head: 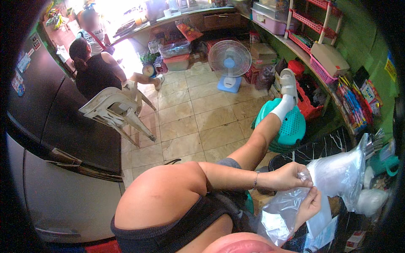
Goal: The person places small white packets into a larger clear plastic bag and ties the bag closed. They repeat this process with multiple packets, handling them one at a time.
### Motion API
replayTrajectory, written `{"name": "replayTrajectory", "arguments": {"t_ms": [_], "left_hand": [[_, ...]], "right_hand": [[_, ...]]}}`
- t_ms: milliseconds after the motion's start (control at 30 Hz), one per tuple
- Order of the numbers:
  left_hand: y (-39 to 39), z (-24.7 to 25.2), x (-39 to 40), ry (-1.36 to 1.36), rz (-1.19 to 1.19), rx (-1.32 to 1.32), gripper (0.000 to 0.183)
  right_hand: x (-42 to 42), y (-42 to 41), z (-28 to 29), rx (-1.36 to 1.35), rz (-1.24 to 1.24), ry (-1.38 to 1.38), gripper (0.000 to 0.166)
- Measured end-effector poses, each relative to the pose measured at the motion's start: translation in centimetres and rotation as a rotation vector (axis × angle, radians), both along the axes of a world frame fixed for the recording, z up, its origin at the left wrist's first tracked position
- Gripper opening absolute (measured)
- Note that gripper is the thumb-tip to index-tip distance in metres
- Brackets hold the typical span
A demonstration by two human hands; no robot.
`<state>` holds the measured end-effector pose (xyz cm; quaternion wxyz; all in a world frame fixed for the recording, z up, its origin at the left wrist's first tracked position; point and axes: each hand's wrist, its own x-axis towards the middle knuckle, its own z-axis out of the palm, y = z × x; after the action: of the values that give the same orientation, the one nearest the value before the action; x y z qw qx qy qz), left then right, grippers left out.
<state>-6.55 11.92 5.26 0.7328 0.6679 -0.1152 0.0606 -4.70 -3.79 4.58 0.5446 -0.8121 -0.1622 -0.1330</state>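
Both hands meet at the lower right over a clear plastic bag [278,218]. My left hand [286,177] pinches the bag's gathered edge between thumb and fingers. Just below it, my right hand [310,204] grips the same bag near its mouth, and the bag hangs down beside the wrist. Beyond my fingers, a larger clear plastic bag with whitish contents [337,170] rests on the dark surface. Another small filled plastic bag [371,200] lies to its right. Flat papers or packets [319,218] lie partly under my right hand.
One foot rests on a teal plastic stool [289,129]. An electric fan [229,63] stands on the tiled floor. A person [95,69] sits in a white plastic chair [114,107] beside a dark refrigerator [79,120]; another person is near the bright opening. Shelves [335,91] line the right wall.
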Motion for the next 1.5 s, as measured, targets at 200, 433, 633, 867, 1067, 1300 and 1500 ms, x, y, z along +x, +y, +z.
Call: {"name": "replayTrajectory", "arguments": {"t_ms": [200,433,633,867,1067,1300,1500], "left_hand": [[-0.8,0.7,-1.0,0.387,-0.399,-0.799,0.036],[2.3,0.7,0.8,0.463,-0.548,-0.228,0.04],[3.8,10.0,4.2,0.089,-0.307,-0.397,0.03],[0.8,8.3,13.9,-0.007,-0.019,0.056,0.021],[0.5,-3.3,13.7,0.366,-0.087,-0.133,0.022],[-0.6,-7.5,14.1,0.637,-0.161,-0.535,0.029],[1.3,-8.1,9.2,0.591,-0.11,-0.462,0.034]], "right_hand": [[0.4,-0.2,-1.9,0.104,0.086,0.181,0.038],[-2.3,-2.5,3.9,0.736,0.241,0.795,0.04],[0.4,-6.3,3.9,0.736,0.367,0.387,0.046],[8.0,-3.8,6.3,0.727,-0.031,0.208,0.027],[10.4,-5.1,-6.6,0.504,-0.081,0.239,0.028],[13.0,-8.8,-12.0,0.402,-0.037,0.372,0.029],[6.3,-1.8,-3.5,0.882,-0.31,0.068,0.026]]}}
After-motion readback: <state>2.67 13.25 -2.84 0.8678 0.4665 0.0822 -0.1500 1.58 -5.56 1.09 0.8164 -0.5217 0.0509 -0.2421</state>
